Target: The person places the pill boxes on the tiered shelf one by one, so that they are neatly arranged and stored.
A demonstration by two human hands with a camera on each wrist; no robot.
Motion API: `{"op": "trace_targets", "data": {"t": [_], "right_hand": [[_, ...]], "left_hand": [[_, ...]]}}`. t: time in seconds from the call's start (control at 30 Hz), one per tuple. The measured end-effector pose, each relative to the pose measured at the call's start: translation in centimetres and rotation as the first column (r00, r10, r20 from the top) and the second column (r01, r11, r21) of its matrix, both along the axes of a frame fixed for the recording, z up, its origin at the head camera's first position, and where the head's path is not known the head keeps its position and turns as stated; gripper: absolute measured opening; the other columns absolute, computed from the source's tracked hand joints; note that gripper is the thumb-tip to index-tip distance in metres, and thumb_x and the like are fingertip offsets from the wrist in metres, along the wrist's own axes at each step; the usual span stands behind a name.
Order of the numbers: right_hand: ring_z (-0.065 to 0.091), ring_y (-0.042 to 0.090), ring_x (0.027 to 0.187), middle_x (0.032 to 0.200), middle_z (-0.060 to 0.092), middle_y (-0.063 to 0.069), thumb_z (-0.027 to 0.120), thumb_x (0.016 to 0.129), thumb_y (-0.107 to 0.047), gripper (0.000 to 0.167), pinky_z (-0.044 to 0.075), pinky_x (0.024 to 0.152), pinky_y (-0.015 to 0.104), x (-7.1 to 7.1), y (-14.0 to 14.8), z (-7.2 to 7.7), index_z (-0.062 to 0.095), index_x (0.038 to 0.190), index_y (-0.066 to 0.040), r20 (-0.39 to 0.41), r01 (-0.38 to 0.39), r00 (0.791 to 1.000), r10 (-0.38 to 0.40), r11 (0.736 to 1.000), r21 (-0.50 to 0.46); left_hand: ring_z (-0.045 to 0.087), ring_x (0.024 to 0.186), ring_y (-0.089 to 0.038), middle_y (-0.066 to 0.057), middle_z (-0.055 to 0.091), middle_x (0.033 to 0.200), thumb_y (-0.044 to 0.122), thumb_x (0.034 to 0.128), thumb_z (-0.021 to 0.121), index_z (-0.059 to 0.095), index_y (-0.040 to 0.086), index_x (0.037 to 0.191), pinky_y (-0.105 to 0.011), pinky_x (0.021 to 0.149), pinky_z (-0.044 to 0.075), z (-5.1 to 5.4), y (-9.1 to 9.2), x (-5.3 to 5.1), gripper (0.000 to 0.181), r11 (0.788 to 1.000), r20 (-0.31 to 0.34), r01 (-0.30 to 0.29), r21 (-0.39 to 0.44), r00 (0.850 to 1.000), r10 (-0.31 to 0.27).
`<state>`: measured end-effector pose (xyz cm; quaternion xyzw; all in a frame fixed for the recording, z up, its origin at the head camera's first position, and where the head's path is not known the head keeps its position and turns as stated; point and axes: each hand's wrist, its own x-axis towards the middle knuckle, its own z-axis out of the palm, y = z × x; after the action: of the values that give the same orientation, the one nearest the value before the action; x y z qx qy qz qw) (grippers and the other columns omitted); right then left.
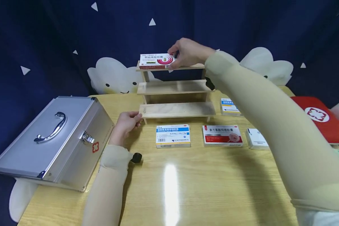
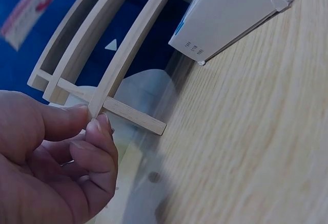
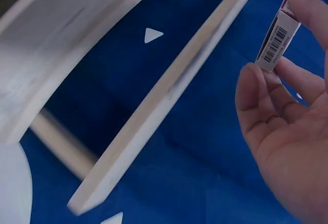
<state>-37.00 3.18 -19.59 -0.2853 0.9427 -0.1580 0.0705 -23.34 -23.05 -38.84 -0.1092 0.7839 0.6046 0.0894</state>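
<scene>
A three-tier wooden shelf [image 1: 176, 87] stands at the back of the table. My right hand [image 1: 188, 51] holds a white, red and pink medicine box [image 1: 156, 60] by its right end, at the left part of the top tier; whether the box touches the board I cannot tell. In the right wrist view the thumb and fingers of the right hand [image 3: 292, 111] pinch the barcode end of the medicine box [image 3: 278, 40]. My left hand [image 1: 128, 121] pinches the left end of the lowest tier, thumb against fingertips around the board [image 2: 110, 80].
In front of the shelf lie a blue-white medicine box [image 1: 173, 136] and a red-white one [image 1: 222, 136]. Farther right are two more boxes [image 1: 230, 107], [image 1: 257, 138] and a red pouch [image 1: 323, 119]. A silver metal case [image 1: 53, 141] stands at the left.
</scene>
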Motion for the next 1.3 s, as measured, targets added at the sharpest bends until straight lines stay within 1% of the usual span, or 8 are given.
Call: {"op": "trace_targets", "data": {"t": [0.13, 0.2, 0.33, 0.5, 0.77, 0.97, 1.1, 1.3], "right_hand": [[0.046, 0.019, 0.118, 0.143, 0.052, 0.006, 0.076, 0.086, -0.045, 0.075, 0.038, 0.104, 0.031, -1.5, -1.8, -0.2, 0.049, 0.146, -0.009, 0.082, 0.04, 0.996, -0.043, 0.999, 0.033], [0.045, 0.019, 0.12, 0.143, 0.051, 0.006, 0.075, 0.086, -0.045, 0.076, 0.036, 0.107, 0.032, -2.0, -2.2, -0.4, 0.047, 0.148, -0.009, 0.104, 0.057, 0.993, -0.063, 0.997, 0.059], [0.042, 0.02, 0.122, 0.147, 0.047, 0.006, 0.074, 0.087, -0.045, 0.079, 0.031, 0.111, 0.034, -2.6, -2.4, -0.4, 0.043, 0.15, -0.009, 0.121, 0.082, 0.988, -0.097, 0.989, 0.123], [0.039, 0.022, 0.124, 0.151, 0.043, 0.007, 0.072, 0.088, -0.048, 0.081, 0.029, 0.112, 0.036, -2.9, -2.3, -0.4, 0.04, 0.152, -0.009, 0.134, 0.082, 0.985, -0.106, 0.981, 0.176], [0.043, 0.021, 0.122, 0.148, 0.047, 0.005, 0.072, 0.088, -0.049, 0.08, 0.033, 0.108, 0.034, -3.0, -2.3, -0.9, 0.04, 0.152, -0.012, 0.165, 0.124, 0.976, -0.145, 0.983, 0.135], [0.045, 0.02, 0.12, 0.146, 0.049, 0.003, 0.073, 0.087, -0.05, 0.08, 0.035, 0.105, 0.033, -3.1, -1.8, -1.1, 0.041, 0.152, -0.016, 0.187, 0.165, 0.965, -0.183, 0.98, 0.111], [0.045, 0.019, 0.121, 0.145, 0.05, 0.003, 0.074, 0.086, -0.049, 0.08, 0.034, 0.106, 0.033, -3.0, -1.2, -1.2, 0.042, 0.151, -0.015, 0.201, 0.178, 0.96, -0.192, 0.98, 0.09], [0.044, 0.02, 0.122, 0.146, 0.049, 0.004, 0.074, 0.086, -0.049, 0.081, 0.033, 0.108, 0.035, -2.9, -0.5, -1.3, 0.042, 0.152, -0.015, 0.195, 0.187, 0.959, -0.206, 0.976, 0.108]], "left_hand": [[0.054, 0.069, -0.009, -0.019, 0.061, 0.109, 0.014, 0.104, 0.053, 0.05, -0.005, 0.14, -0.016, 0.056, 0.045, 0.0, 0.4, 0.6, 0.041, 1.0, 0.006, 0.0, -0.001, 1.0, 0.0], [0.054, 0.068, -0.009, -0.019, 0.062, 0.108, 0.014, 0.1038, 0.053, 0.05, -0.006, 0.139, -0.016, 0.057, 0.045, 0.0, 0.7, 0.8, 0.041, 1.0, 0.007, 0.001, 0.002, 1.0, -0.001], [0.054, 0.068, -0.009, -0.016, 0.062, 0.105, 0.013, 0.1035, 0.054, 0.051, -0.005, 0.139, -0.016, 0.057, 0.045, -0.1, 1.1, 1.2, 0.04, 1.0, 0.006, 0.0, 0.015, 1.0, 0.0], [0.054, 0.069, -0.009, -0.016, 0.062, 0.105, 0.013, 0.1035, 0.054, 0.051, -0.004, 0.139, -0.017, 0.059, 0.047, 0.2, 1.3, 1.6, 0.04, 1.0, 0.01, -0.007, 0.019, 1.0, 0.007], [0.055, 0.068, -0.009, -0.017, 0.063, 0.107, 0.015, 0.1033, 0.055, 0.052, -0.003, 0.139, -0.018, 0.061, 0.047, 0.4, 1.2, 1.7, 0.041, 1.0, 0.0, -0.008, 0.001, 1.0, 0.008], [0.055, 0.068, -0.009, -0.019, 0.062, 0.11, 0.015, 0.1037, 0.054, 0.052, -0.003, 0.139, -0.018, 0.061, 0.047, 0.4, 1.5, 1.6, 0.04, 1.0, 0.003, 0.013, 0.003, 1.0, -0.013], [0.055, 0.069, -0.009, -0.019, 0.062, 0.11, 0.016, 0.1038, 0.054, 0.053, -0.003, 0.139, -0.018, 0.061, 0.047, 0.5, 1.8, 1.6, 0.039, 1.0, 0.008, 0.019, 0.003, 1.0, -0.019], [0.055, 0.07, -0.01, -0.018, 0.062, 0.11, 0.015, 0.1038, 0.054, 0.05, -0.003, 0.141, -0.019, 0.063, 0.047, 0.6, 2.2, 1.2, 0.041, 0.999, 0.018, 0.038, -0.01, 0.999, -0.038]]}}
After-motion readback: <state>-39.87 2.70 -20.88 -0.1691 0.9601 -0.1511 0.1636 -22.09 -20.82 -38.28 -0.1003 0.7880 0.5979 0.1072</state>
